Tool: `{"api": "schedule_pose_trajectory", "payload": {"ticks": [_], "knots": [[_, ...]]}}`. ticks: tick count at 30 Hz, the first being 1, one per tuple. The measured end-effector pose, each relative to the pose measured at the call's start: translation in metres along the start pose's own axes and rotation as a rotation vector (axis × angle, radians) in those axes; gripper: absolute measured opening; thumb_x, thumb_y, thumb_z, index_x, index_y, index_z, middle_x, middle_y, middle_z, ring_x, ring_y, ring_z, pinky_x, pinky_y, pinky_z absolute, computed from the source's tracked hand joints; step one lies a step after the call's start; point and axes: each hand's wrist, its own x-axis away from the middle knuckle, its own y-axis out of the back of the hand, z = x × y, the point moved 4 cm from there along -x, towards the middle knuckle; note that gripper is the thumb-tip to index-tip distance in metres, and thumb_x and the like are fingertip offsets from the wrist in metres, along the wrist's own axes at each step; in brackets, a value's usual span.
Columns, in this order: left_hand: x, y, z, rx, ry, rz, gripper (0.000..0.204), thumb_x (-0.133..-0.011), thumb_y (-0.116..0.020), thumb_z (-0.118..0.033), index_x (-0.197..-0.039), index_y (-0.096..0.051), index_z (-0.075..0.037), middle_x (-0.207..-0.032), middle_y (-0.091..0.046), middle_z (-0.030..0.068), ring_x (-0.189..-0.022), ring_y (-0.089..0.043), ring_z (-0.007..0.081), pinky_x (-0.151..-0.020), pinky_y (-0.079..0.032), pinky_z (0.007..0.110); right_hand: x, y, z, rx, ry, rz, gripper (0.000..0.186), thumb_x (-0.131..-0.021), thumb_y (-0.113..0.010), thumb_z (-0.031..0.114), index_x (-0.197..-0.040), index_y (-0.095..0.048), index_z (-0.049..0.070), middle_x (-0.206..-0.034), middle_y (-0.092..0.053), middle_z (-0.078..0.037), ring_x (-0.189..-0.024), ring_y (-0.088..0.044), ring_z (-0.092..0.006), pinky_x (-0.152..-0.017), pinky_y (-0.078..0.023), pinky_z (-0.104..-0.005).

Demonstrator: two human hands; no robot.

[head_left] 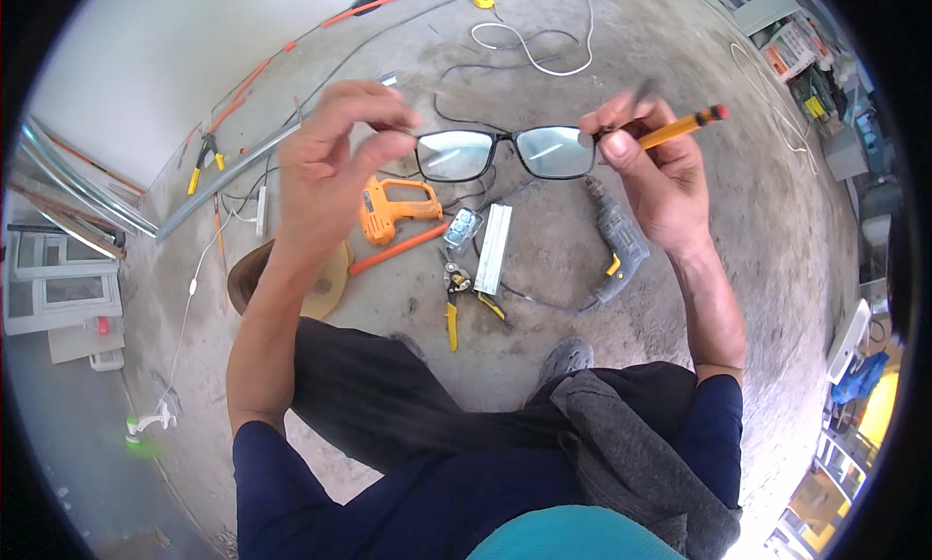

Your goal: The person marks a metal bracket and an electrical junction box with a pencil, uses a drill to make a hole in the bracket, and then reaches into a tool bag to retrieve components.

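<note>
Black-framed eyeglasses (551, 152) are held up level in front of me. My left hand (340, 152) pinches them at the left side of the frame, its fingers curled. My right hand (650, 172) grips the right side of the glasses between thumb and fingers and also holds a yellow pencil (684, 123) pointing out to the right. Beneath the glasses lie an orange power tool (393, 211), a grey drill (621, 249), yellow-handled snips (452, 308), a clear pack of small parts (461, 228) and a white metal strip (493, 247).
An orange tube (398, 247) and a hat (330, 279) lie on the concrete floor (515, 337). Long metal channels (209, 196), cables and a yellow tape measure (483, 2) lie farther out. White frames (60, 283) stand at the left; assorted boxes (796, 55) line the right.
</note>
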Motion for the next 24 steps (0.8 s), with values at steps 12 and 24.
{"api": "schedule_pose_trajectory", "payload": {"ticks": [12,24], "knots": [[0.005,0.021,-0.063,0.076,-0.415,-0.016,0.024,-0.085,-0.076,-0.007,-0.108,-0.067,-0.005,-0.103,-0.063,0.0123,-0.113,-0.059,0.0361,-0.095,-0.048,0.045,0.023,-0.001,0.040,-0.231,0.363,0.043,0.022,-0.094,-0.070,0.005,-0.111,-0.055,0.003,-0.109,-0.063,-0.016,-0.107,-0.063,-0.0249,-0.094,-0.048,-0.0326],[0.029,0.005,-0.101,0.025,-0.130,-0.146,0.016,-0.085,-0.074,-0.044,-0.101,-0.073,-0.041,-0.095,-0.055,-0.0077,-0.125,-0.051,0.0331,-0.110,-0.038,0.052,0.035,-0.024,0.074,-0.087,0.259,0.057,0.022,-0.091,-0.078,0.017,-0.104,-0.067,0.030,-0.104,-0.059,0.009,-0.088,-0.048,-0.0077,-0.076,-0.042,-0.0221]]}}
